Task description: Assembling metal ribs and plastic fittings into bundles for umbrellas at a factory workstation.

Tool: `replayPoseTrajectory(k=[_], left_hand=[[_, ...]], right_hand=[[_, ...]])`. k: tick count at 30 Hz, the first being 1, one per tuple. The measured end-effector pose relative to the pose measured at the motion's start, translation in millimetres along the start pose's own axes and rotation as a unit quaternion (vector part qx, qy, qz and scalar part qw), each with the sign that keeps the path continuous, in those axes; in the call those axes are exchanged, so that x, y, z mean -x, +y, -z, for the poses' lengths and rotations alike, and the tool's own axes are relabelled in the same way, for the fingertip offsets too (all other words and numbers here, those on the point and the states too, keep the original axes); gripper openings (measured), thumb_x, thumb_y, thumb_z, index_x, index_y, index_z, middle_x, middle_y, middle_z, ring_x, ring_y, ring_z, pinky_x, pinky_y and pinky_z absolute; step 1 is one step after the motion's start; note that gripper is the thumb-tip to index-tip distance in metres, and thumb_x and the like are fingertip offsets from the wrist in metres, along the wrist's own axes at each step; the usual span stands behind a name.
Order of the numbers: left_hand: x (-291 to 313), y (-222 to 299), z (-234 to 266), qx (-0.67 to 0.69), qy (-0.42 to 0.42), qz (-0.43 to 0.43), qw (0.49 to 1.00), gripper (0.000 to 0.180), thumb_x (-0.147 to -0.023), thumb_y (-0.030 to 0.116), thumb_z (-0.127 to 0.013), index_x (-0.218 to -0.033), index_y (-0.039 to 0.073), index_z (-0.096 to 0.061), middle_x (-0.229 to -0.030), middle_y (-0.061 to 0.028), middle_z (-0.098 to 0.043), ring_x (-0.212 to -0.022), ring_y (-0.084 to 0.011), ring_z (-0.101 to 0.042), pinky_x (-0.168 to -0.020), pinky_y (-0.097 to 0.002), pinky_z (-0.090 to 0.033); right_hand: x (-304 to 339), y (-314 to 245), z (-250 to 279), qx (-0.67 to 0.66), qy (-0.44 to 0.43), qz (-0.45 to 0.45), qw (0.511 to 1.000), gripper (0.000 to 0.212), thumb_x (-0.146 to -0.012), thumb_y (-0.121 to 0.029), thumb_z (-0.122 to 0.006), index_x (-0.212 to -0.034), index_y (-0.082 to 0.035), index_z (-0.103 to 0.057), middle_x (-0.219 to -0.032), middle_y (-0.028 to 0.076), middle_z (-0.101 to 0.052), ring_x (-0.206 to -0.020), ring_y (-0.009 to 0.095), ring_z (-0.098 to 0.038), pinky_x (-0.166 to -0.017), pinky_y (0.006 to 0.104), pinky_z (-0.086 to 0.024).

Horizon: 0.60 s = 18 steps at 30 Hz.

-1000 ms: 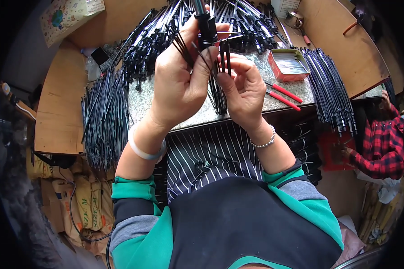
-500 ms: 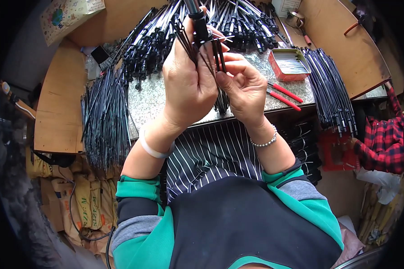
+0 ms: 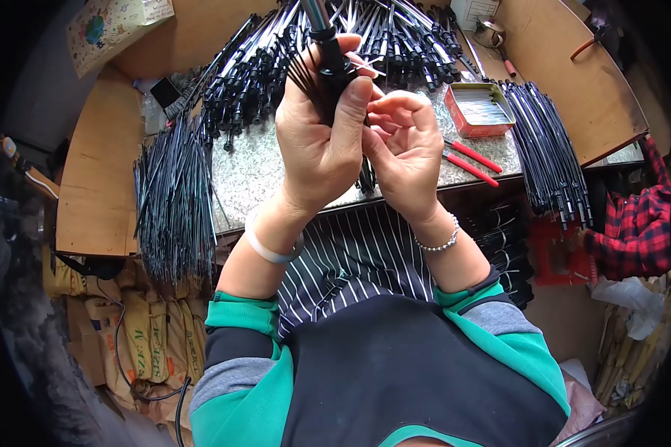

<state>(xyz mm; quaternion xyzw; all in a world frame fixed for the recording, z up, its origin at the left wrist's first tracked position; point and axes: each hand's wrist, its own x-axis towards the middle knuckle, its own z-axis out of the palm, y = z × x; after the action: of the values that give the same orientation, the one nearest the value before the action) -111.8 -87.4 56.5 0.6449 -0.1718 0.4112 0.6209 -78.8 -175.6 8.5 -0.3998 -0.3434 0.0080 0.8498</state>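
Note:
My left hand [image 3: 322,141] grips a black umbrella frame [image 3: 331,61] by its hub, held upright above the stone worktop, with thin black ribs fanning out to the left of my fingers. My right hand [image 3: 404,149] is curled close against the left hand, its fingertips pinching the thin ribs just below the hub. What lies between the two palms is hidden. More black ribs hang down behind my hands toward the table edge.
Black frame assemblies [image 3: 276,52] lie piled across the back of the speckled worktop [image 3: 253,167]. Loose rib bundles [image 3: 173,201] hang at left and another bundle [image 3: 548,149] at right. A red tin [image 3: 481,108] and red-handled pliers [image 3: 470,160] lie to the right. A person in red plaid [image 3: 637,223] sits at far right.
Both hands have drawn closer together and lifted slightly. The spread ribs seen earlier between my hands are now gathered against the hub under my right fingers.

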Motion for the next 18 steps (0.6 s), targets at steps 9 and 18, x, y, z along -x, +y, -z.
replayPoseTrajectory(k=[9,18], left_hand=[[5.2,1.7,6.4,-0.117,-0.041,-0.044,0.991,0.041,-0.091,0.007,-0.046,-0.124,-0.006,-0.026,-0.072,-0.0061,-0.054,-0.059,-0.0098,-0.055,-0.06,-0.0189,-0.046],[36.3,22.0,13.2,0.043,-0.039,0.057,0.997,0.032,-0.085,0.004,-0.055,-0.111,-0.005,-0.04,-0.066,-0.0025,-0.052,-0.053,-0.0066,-0.053,-0.046,-0.0171,-0.041]], right_hand=[[12.9,2.6,2.5,0.371,-0.006,0.208,0.905,0.03,-0.069,-0.003,-0.072,-0.095,-0.001,-0.059,-0.1,0.014,-0.054,-0.092,0.025,-0.053,-0.078,0.0322,-0.045],[96.3,45.2,36.6,0.276,-0.101,-0.066,0.954,0.049,-0.071,-0.043,-0.07,-0.093,-0.001,-0.059,-0.068,0.011,-0.059,-0.063,0.029,-0.059,-0.066,0.031,-0.049]])
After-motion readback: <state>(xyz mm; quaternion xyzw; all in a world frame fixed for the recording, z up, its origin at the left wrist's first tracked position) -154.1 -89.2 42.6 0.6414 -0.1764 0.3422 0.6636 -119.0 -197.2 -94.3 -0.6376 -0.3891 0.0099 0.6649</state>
